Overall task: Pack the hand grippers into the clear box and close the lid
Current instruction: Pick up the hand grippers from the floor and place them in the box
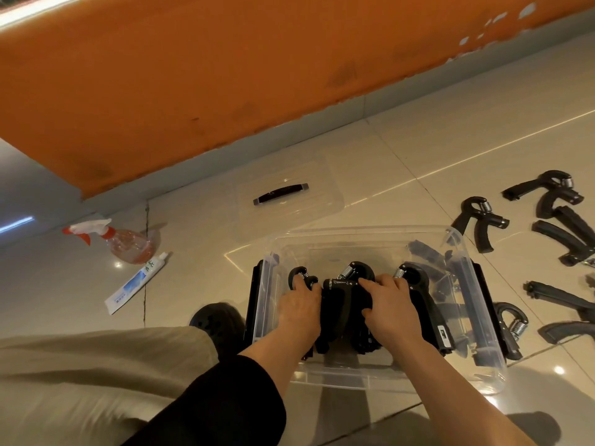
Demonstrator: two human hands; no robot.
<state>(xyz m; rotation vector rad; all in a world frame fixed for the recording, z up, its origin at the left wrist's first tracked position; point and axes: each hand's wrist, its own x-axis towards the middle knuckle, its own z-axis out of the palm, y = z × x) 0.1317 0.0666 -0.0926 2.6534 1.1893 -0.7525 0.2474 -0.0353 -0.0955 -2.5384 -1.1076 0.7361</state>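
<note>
Both hands are down inside the clear box. The left hand has its fingers curled over the top of a small black gripper at the box's 9 o'clock side, its grip closed on it. The right hand curls its fingers over the middle gripper, a bulkier black one with a spring at its top, and grips it. A third gripper stands just right of the right hand, against the box's 3 o'clock wall. All three sit upright-ish in a row, springs toward 12 o'clock.

The box stands on the tiled floor, with black latches on its left and right sides. Its lid, clear with a dark handle, lies flat on the floor at 12 o'clock, just beyond the box and apart from it.

More loose grippers are spread on the floor from 2 to 4 o'clock of the box; one lies just beside the right latch.

At 9 to 10 o'clock, well apart from the box, lie a spray bottle on its side and a toothpaste tube touching it. An orange wall runs across the far side. A trouser leg and a dark shoe show at 8 o'clock.
</note>
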